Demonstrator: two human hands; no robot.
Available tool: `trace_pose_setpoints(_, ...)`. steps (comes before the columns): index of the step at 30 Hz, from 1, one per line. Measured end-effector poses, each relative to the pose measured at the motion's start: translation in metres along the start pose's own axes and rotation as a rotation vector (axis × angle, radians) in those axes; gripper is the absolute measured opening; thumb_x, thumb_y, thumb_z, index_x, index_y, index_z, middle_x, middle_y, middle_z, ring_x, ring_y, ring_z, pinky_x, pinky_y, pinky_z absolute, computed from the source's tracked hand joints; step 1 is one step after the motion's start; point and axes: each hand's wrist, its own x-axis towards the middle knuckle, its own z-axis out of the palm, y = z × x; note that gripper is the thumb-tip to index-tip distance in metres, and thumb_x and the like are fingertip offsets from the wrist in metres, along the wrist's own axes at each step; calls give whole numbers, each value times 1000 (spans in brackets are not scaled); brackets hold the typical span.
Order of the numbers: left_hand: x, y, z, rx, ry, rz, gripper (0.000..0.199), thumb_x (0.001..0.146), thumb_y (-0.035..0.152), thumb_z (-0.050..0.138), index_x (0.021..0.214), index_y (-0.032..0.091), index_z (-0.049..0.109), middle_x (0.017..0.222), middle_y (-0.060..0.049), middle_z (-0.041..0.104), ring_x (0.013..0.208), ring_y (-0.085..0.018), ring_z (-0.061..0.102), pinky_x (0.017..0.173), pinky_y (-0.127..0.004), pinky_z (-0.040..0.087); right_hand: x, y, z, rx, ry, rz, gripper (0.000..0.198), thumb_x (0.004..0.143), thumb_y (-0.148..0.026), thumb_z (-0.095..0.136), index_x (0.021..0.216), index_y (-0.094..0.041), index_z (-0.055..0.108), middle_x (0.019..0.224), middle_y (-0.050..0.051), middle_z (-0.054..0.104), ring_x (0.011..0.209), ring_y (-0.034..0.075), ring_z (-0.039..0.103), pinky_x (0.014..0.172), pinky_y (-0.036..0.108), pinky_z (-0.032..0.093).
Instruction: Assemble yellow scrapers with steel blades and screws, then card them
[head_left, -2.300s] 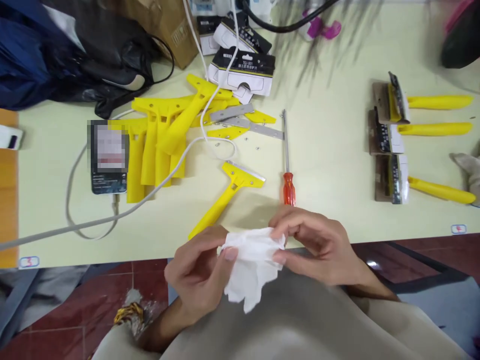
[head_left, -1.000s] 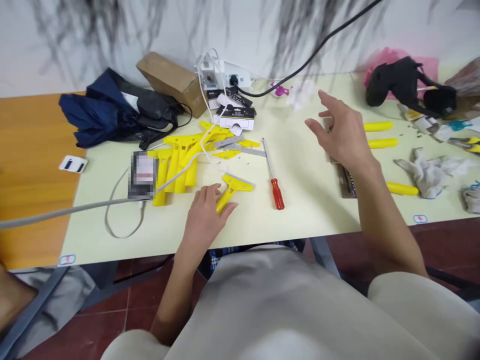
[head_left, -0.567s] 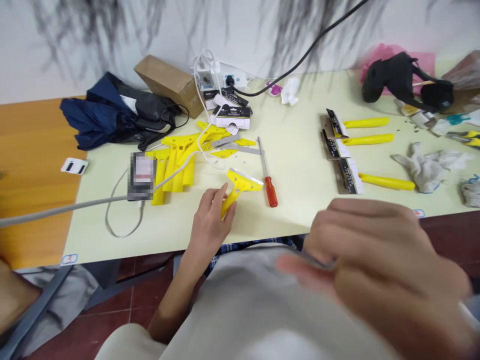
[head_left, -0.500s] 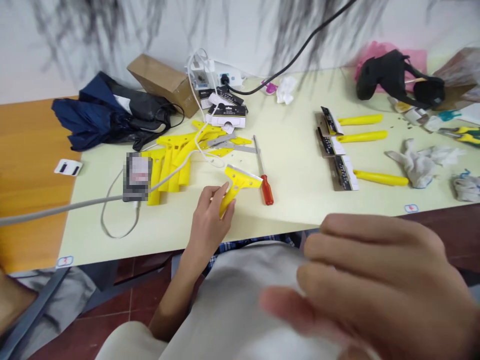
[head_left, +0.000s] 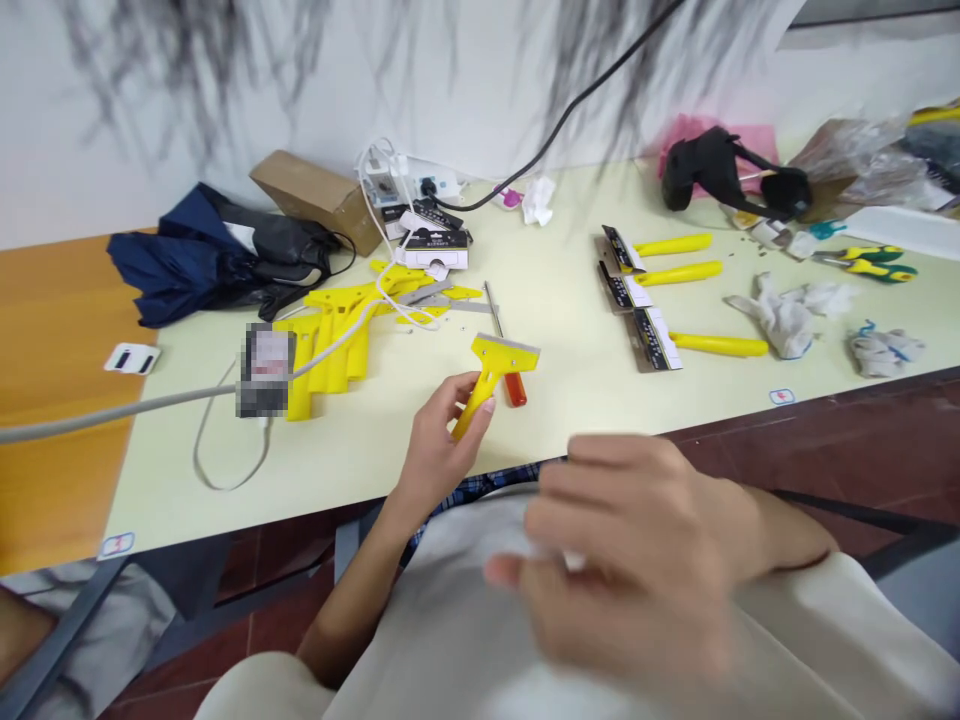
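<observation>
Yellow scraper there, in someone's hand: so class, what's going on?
The left hand grips a yellow scraper by its handle, partly hiding a red-handled screwdriver on the table. The right hand is curled close to the camera, too blurred to tell whether it holds anything. Three yellow handles protrude from packaging farther right.

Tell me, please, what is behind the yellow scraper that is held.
Behind the held scraper lies a screwdriver: its shaft shows above the scraper's head, its red handle below. The part between is covered.

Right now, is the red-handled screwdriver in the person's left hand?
No: the left hand grips a yellow scraper by its handle, while the red-handled screwdriver lies on the table, partly hidden behind the scraper's head.
</observation>
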Motion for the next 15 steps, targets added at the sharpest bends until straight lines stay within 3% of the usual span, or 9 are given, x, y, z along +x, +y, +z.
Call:
trace_pose_setpoints(1, 0, 2, 3, -108, -22, -43, 31, 111, 38, 70, 138, 24, 70, 122, -8, 80, 110, -22, 77, 91, -32, 61, -5, 16, 9, 20, -33, -126, 38, 106, -29, 81, 77, -24, 56, 63, -4, 53, 53, 14, 44, 53, 37, 35)
trace_pose_setpoints(2, 0, 4, 7, -207, -35, -69, 33, 111, 41, 69, 140, 24, 70, 124, -9, 80, 113, -23, 77, 94, -33, 62, -11, 32, 19, -11, -45, -112, 34, 110, -36, 77, 85, -24, 59, 69, -3, 59, 57, 15, 51, 55, 36, 37)
trace_pose_setpoints(4, -1, 9, 15, -342, -28, -82, 39, 113, 45, 66, 145, 24, 71, 131, -10, 79, 120, -24, 76, 102, -36, 62, -25, 60, 40, 56, -67, 116, 26, 116, -42, 68, 100, -23, 60, 82, 0, 67, 67, 17, 61, 61, 33, 45)
trace_pose_setpoints(6, -3, 10, 26, -383, 11, -47, 42, 116, 45, 60, 152, 26, 69, 142, -11, 75, 132, -25, 72, 114, -39, 59, -42, 76, 61, 276, -84, 386, 33, 115, -51, 66, 130, -22, 58, 117, 10, 73, 98, 24, 74, 77, 36, 60)
trace_pose_setpoints(7, -6, 10, 33, -377, 31, -4, 43, 117, 43, 57, 157, 28, 67, 149, -11, 71, 139, -26, 69, 119, -40, 56, -49, 79, 71, 409, -84, 473, 44, 115, -53, 65, 145, -23, 53, 135, 15, 70, 112, 26, 75, 85, 39, 64)
trace_pose_setpoints(9, -11, 8, 47, -324, 45, 123, 49, 119, 38, 54, 167, 35, 59, 158, -11, 62, 151, -26, 60, 128, -42, 51, -60, 77, 87, 656, -66, 572, 49, 118, -55, 57, 156, -26, 47, 151, 16, 64, 127, 28, 72, 99, 44, 65)
trace_pose_setpoints(12, -20, 7, 61, -182, 3, 310, 57, 119, 32, 49, 176, 38, 46, 165, -14, 51, 158, -27, 53, 132, -47, 49, -68, 69, 101, 801, 94, 644, 43, 118, -61, 53, 142, -26, 59, 141, 13, 68, 129, 27, 68, 111, 46, 62)
trace_pose_setpoints(15, -21, 10, 49, -18, -6, 441, 57, 117, 31, 54, 174, 34, 49, 166, -17, 54, 155, -29, 56, 127, -52, 53, -68, 70, 104, 842, 245, 734, 43, 113, -67, 60, 119, -25, 65, 115, 8, 71, 103, 24, 70, 91, 40, 65)
